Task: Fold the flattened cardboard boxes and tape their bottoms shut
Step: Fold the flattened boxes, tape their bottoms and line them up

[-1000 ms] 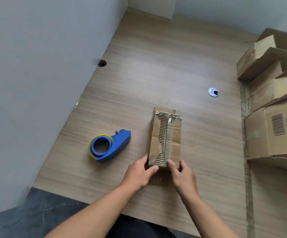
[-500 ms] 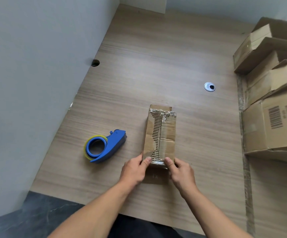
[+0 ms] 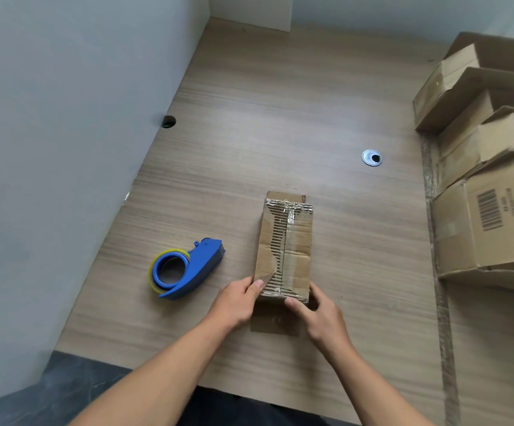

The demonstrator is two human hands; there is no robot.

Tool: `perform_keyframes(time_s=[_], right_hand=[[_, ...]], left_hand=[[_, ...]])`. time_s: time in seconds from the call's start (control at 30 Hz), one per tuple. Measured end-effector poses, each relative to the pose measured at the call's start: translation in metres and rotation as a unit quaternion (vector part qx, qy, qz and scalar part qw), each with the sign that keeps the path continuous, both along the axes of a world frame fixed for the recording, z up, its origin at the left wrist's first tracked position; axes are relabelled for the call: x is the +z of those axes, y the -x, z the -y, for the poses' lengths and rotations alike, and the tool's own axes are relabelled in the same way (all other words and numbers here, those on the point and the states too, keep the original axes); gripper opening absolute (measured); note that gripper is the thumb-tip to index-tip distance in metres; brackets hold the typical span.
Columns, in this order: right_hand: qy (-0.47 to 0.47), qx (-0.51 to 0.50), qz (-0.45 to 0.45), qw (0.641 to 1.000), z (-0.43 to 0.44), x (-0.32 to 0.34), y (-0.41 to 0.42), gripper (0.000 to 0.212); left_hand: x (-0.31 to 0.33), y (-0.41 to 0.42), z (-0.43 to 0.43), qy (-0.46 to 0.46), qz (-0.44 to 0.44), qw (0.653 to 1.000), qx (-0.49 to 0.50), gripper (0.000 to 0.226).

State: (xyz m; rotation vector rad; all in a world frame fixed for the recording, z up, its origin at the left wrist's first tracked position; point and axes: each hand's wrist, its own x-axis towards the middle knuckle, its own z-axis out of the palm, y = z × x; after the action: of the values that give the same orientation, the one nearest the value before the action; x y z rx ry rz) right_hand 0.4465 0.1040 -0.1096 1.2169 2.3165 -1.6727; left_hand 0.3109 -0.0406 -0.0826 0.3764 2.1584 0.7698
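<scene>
Round box (image 3: 294, 241): left hand (image 3: 237, 304), right hand (image 3: 322, 318)

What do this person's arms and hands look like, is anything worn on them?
The left hand and right hand wear no gloves, and no ring, watch or bracelet shows on them. Both forearms are bare, with no sleeve in view up to the frame's edge.

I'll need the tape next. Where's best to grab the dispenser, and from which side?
The narrow blue end of the dispenser, opposite the roll, from above with the left hand: it lies flat on its side, left of the box.
</scene>
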Motion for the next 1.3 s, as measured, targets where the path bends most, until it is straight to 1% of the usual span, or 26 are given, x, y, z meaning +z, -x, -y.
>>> perform_keyframes(time_s=[0.07, 0.13, 0.2, 0.27, 0.37, 0.5, 0.6, 0.73, 0.93, 0.97, 1.03, 1.1, 1.17, 1.2, 1.23, 1.3], right_hand=[[0.039, 0.012, -0.012, 0.999, -0.006, -0.002, -0.005, 0.066], [0.038, 0.011, -0.020, 0.999, -0.009, -0.002, -0.012, 0.070], [0.001, -0.010, -0.059, 0.998, -0.008, 0.007, -0.016, 0.063], [-0.042, -0.049, -0.121, 0.991, -0.005, 0.023, -0.016, 0.052], [-0.101, -0.074, -0.197, 0.972, -0.005, 0.050, -0.010, 0.040], [-0.161, -0.064, -0.265, 0.949, -0.011, 0.074, 0.002, 0.026], [-0.194, -0.080, -0.265, 0.941, -0.013, 0.083, 0.010, 0.018], [-0.184, -0.125, -0.267, 0.938, -0.012, 0.093, 0.016, 0.014], [-0.184, -0.084, -0.354, 0.913, -0.007, 0.114, 0.018, 0.011], [-0.204, -0.072, -0.358, 0.908, -0.009, 0.114, 0.017, 0.010], [-0.280, -0.045, -0.352, 0.892, -0.012, 0.110, 0.016, 0.010], [-0.365, -0.017, -0.347, 0.864, -0.015, 0.106, 0.014, 0.011], [-0.412, 0.000, -0.348, 0.842, -0.016, 0.103, 0.014, 0.008], [-0.405, 0.003, -0.353, 0.844, -0.016, 0.104, 0.015, 0.008], [-0.378, 0.002, -0.358, 0.854, -0.017, 0.105, 0.015, 0.011], [-0.282, -0.006, -0.359, 0.889, -0.020, 0.111, 0.016, 0.021]], left_hand=[[0.004, 0.003, 0.000, -0.014, -0.002, 1.000, 0.007, 0.032], [0.013, 0.004, 0.000, -0.062, 0.005, 0.997, 0.039, 0.034], [0.023, 0.005, -0.002, -0.097, 0.020, 0.993, 0.064, 0.031], [0.035, 0.007, -0.005, -0.128, 0.041, 0.987, 0.089, 0.028], [0.055, 0.011, -0.006, -0.167, 0.102, 0.971, 0.136, 0.027], [0.074, 0.018, -0.004, -0.178, 0.160, 0.959, 0.151, 0.030], [0.079, 0.023, -0.006, -0.181, 0.193, 0.949, 0.171, 0.033], [0.083, 0.023, -0.008, -0.198, 0.230, 0.929, 0.212, 0.034], [0.091, 0.019, -0.008, -0.219, 0.280, 0.900, 0.251, 0.040], [0.092, 0.019, -0.008, -0.221, 0.283, 0.898, 0.254, 0.041], [0.094, 0.018, -0.008, -0.221, 0.282, 0.898, 0.255, 0.042], [0.096, 0.016, -0.009, -0.215, 0.276, 0.901, 0.255, 0.042], [0.098, 0.013, -0.010, -0.203, 0.269, 0.907, 0.253, 0.042], [0.099, 0.011, -0.011, -0.198, 0.267, 0.908, 0.254, 0.042], [0.099, 0.010, -0.011, -0.193, 0.265, 0.910, 0.254, 0.042], [0.099, 0.007, -0.011, -0.184, 0.260, 0.913, 0.254, 0.042]])
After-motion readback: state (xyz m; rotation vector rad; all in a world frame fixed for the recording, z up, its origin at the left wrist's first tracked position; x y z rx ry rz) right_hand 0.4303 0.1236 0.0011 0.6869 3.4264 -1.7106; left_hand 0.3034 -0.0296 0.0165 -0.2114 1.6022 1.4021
